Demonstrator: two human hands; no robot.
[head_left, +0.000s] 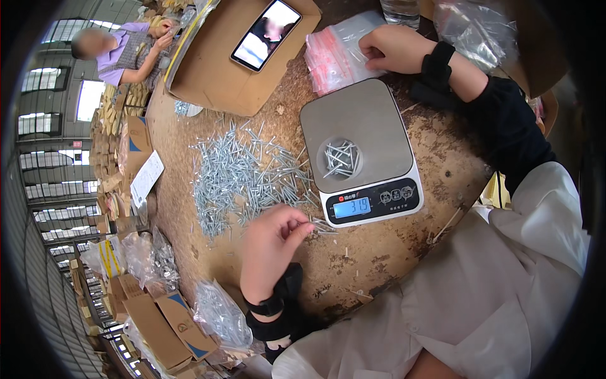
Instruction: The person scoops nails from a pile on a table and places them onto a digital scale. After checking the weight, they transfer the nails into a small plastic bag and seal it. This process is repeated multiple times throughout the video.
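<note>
My left hand [271, 249] is closed in a pinch over the tabletop, with a few silver screws [325, 227] at its thumb and fingertip. Beyond it spreads a large loose pile of screws [240, 177]. A white digital scale [372, 218] with a metal plate and a lit display stands in front of me. On its plate sits a small clear round cup [324, 165] holding several screws [342, 156]. My right hand [401, 50] is curled behind the scale, its fingertips on a stack of clear plastic bags with pinkish-red edges [329, 60].
A phone [265, 35] lies in a cardboard tray [208, 79] at the far side. Clear plastic packaging [476, 31] and a clear container [401, 9] stand at the back right. Cardboard boxes [170, 328] and bagged goods [221, 312] are at left. Another person [123, 54] works across the table.
</note>
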